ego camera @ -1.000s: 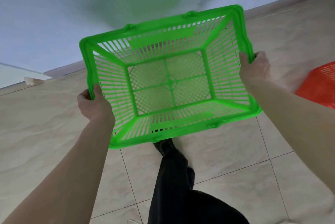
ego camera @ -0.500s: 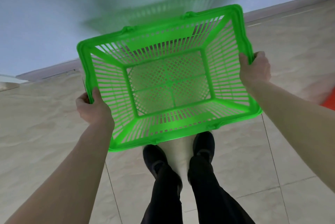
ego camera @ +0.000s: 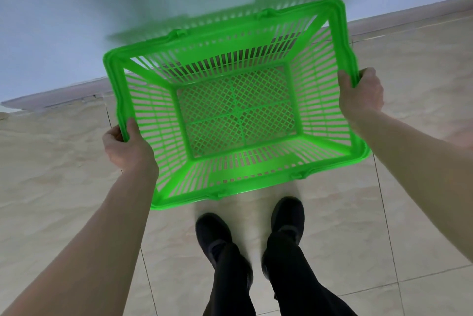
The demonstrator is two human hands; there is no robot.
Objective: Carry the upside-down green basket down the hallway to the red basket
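The green basket (ego camera: 235, 110) hangs in the air between the two hands, above the tiled floor (ego camera: 64, 174) and the person's dark shoes (ego camera: 212, 236). The left hand (ego camera: 128, 146) and right hand (ego camera: 361, 95) each grip an opposite short rim, thumb on the inside, fingers (ego camera: 368, 75) curled round the outside. Being empty slatted plastic, it looks light and fairly stiff, though the thin walls might flex. The thick rolled rim seems the safest hold.

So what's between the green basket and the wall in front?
In the head view, only bare tiled floor and the skirting strip lie between the green basket and the wall; nothing else stands there.
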